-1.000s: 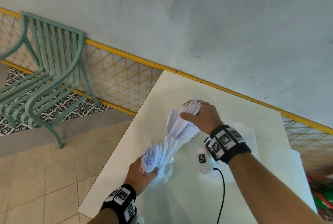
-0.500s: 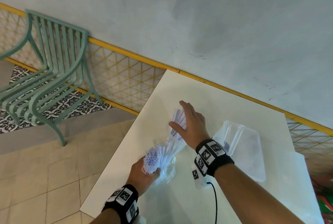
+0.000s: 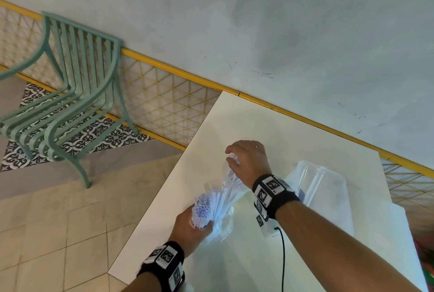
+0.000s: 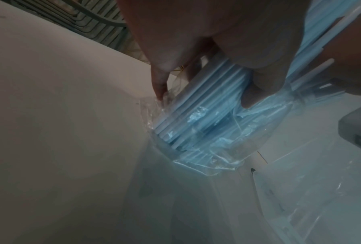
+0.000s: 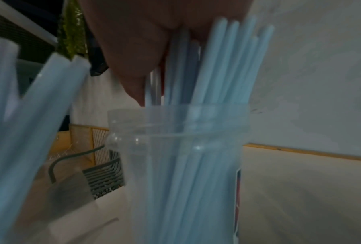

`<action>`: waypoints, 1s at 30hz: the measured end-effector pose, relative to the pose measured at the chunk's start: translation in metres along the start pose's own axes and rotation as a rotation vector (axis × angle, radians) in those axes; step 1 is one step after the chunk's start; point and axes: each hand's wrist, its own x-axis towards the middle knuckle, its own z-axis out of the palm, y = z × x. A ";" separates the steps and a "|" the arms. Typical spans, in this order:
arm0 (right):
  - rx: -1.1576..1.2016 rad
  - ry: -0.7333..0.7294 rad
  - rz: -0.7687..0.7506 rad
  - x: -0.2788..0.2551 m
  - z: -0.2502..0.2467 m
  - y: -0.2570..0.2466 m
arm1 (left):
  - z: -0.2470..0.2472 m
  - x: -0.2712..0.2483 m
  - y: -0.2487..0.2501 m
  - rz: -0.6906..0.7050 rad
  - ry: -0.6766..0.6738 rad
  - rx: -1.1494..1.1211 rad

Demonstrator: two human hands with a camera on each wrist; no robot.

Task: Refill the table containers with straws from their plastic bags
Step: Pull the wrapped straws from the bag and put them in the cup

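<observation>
My left hand [image 3: 199, 223] grips a thick bundle of pale blue straws [image 3: 206, 204], tilted over the near left part of the white table [image 3: 258, 122]. A crumpled clear plastic bag [image 3: 223, 223] hangs round the bundle's lower end [image 4: 206, 99]. Just beyond it stands a clear plastic jar [image 5: 175, 165] with several straws [image 5: 223, 66] upright in it. My right hand [image 3: 231, 156] is over the jar's mouth, thumb and fingers curled round the tops of those straws. The jar is mostly hidden by my hand in the head view.
A large clear plastic container [image 3: 321, 186] lies on the table to the right, with white sheets [image 3: 375, 221] beyond it. A black cable [image 3: 283, 256] runs under my right wrist. A green metal chair [image 3: 77, 94] stands left of the table, by a yellow mesh rail [image 3: 164, 103].
My right hand lay flat on the straw tops half a second ago; now its fingers curl round them. The left hand keeps hold of the bundle, nearly in place.
</observation>
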 end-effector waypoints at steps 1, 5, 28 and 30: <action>0.041 -0.008 0.014 0.002 -0.001 0.001 | 0.000 0.000 0.000 -0.003 -0.003 -0.003; 0.160 0.026 0.093 0.007 -0.010 0.007 | -0.001 0.001 0.001 -0.013 -0.006 -0.011; 0.223 -0.399 -0.252 -0.063 -0.042 -0.035 | 0.002 0.001 -0.001 -0.029 0.018 -0.007; 0.219 -0.400 -0.242 -0.068 -0.037 -0.033 | 0.002 0.000 0.001 -0.020 0.014 -0.004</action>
